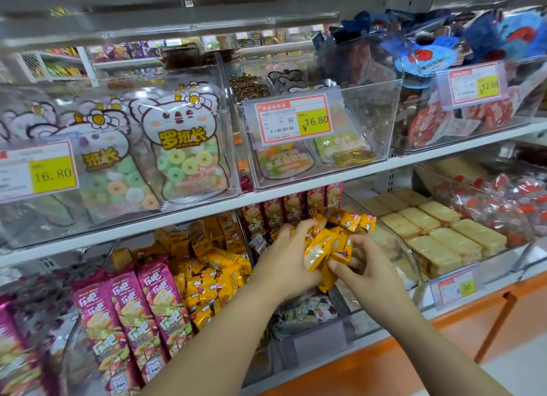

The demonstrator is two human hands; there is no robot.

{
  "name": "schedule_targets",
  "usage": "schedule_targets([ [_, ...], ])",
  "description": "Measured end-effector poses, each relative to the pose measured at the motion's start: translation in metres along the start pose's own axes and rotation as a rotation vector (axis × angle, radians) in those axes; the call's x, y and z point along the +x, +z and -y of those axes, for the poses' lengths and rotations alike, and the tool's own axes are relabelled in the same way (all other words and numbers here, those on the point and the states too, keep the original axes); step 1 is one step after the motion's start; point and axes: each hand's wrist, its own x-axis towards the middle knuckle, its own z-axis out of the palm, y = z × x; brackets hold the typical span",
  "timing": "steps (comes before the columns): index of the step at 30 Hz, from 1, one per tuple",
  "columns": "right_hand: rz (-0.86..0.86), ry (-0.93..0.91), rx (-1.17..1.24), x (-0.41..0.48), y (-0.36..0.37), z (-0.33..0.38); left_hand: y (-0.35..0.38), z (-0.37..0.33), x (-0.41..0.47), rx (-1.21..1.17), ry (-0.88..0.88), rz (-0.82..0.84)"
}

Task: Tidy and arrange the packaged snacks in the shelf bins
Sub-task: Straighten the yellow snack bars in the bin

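Left hand [284, 265] and right hand [365, 268] each gripping a bunch of yellow snack packets [328, 241] between curled fingers, above the lower-shelf clear bin [396, 247], purple packs [142, 304] to the left

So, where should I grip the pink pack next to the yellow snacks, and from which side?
Probably pinch its top end, coming from above: the pink pack stands upright, squeezed between a neighbour pack and the yellow snacks, so only the top is free.

The yellow snack packets [327, 247] are glossy crinkled plastic film, the bins [367, 123] are clear, smooth hard plastic with reflections, the magenta packs [148, 304] are shiny printed foil-like wrap, the price tags [293, 118] look like paper behind clear sleeves, and the shelf edge [444, 146] is smooth white.
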Motion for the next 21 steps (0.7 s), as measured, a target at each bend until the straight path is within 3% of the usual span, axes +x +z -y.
schedule_targets([
  [6,-0.045,-0.270,0.013,-0.024,0.004,0.038,-0.025,-0.010,-0.033,-0.211,0.123,-0.346],
  [10,0.050,-0.353,0.065,-0.040,0.020,0.057,-0.038,0.008,-0.069,-0.249,0.204,-0.472],
  [17,0.268,-0.316,-0.049,-0.051,0.079,0.052,-0.041,0.065,-0.131,-0.230,0.022,-0.520],
  [21,0.246,-0.317,-0.348,-0.046,0.104,0.042,-0.027,0.078,-0.148,-0.247,-0.080,-0.453],
])
